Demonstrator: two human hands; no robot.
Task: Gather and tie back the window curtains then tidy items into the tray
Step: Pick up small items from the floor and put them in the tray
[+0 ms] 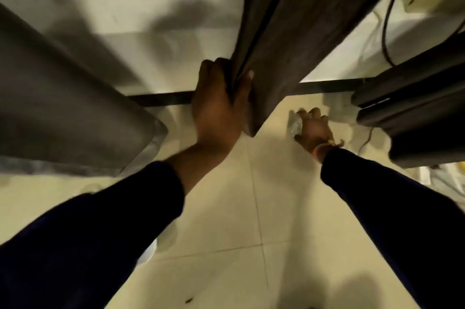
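A grey curtain [284,32] hangs down the middle of the view in bunched folds. My left hand [216,105] grips its gathered edge near the hem, thumb on the right side of the folds. A second grey curtain panel [57,97] hangs slanted at the left. My right hand [313,127] is lower and to the right, fingers curled around a small pale, shiny object [295,125] that is too blurred to identify. Both arms wear dark sleeves. No tray is in view.
Cream floor tiles [251,220] lie below. A dark strip [163,99] runs along the base of the white wall. Dark furniture [412,112] stands at the right, with cables [385,32] hanging behind it. Small debris [188,300] lies on the floor.
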